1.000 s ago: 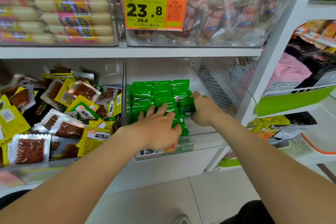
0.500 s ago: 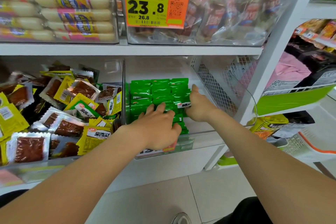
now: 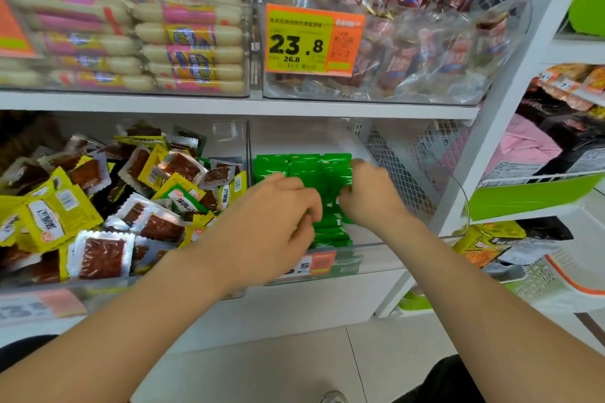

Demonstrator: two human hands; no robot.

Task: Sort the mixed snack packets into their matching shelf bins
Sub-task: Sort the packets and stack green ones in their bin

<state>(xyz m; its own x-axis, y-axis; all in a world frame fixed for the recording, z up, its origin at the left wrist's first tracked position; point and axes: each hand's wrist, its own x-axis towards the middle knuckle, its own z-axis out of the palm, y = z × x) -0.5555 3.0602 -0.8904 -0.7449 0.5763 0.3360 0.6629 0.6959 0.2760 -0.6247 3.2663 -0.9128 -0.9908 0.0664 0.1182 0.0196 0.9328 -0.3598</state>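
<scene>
Your left hand (image 3: 273,226), in the centre of the frame, curls its fingers onto the green packets (image 3: 304,167) and grips them. Your right hand (image 3: 370,198), just beside it, clasps the same stack from the right. The packets stand in rows in the clear bin (image 3: 393,244) on the lower shelf. In the lower left, a neighbour bin holds yellow and silver packets (image 3: 59,222).

Shop aisle, white shelves (image 3: 229,106) of clear bins (image 3: 425,98) filled with snack packets (image 3: 304,170), orange price tag (image 3: 314,41)
</scene>
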